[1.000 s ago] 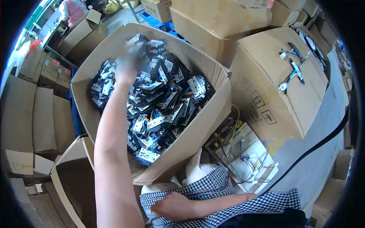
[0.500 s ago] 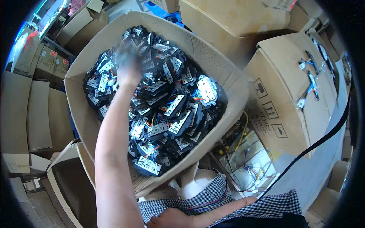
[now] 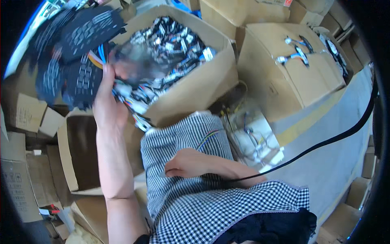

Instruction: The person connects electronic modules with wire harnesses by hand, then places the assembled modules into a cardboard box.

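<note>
My left hand (image 3: 107, 93) is raised at the left, beside the large open carton (image 3: 193, 95). Its fingers are closed on the coloured wires of a bunch of black plastic wired modules (image 3: 87, 34), which fans out around the hand and is blurred by motion. Many similar modules with pale circuit boards (image 3: 178, 44) fill the carton. A blurred dark shape lies between the hand and this pile. Against the striped apron (image 3: 185, 130), my right hand (image 3: 185, 162) rests curled in a loose fist; nothing shows in its fingers.
A closed carton (image 3: 280, 81) stands to the right, with several small wired parts (image 3: 298, 57) on top. Loose wires lie on a pale tray (image 3: 256, 138) near my knees. A black cable (image 3: 317, 156) crosses by my right arm. An open carton (image 3: 75, 162) stands at the left.
My left hand has come up from the pile, toward the left, with a bunch of modules in it. The view has shifted, and the filled carton now appears higher. My right hand stays curled on my lap.
</note>
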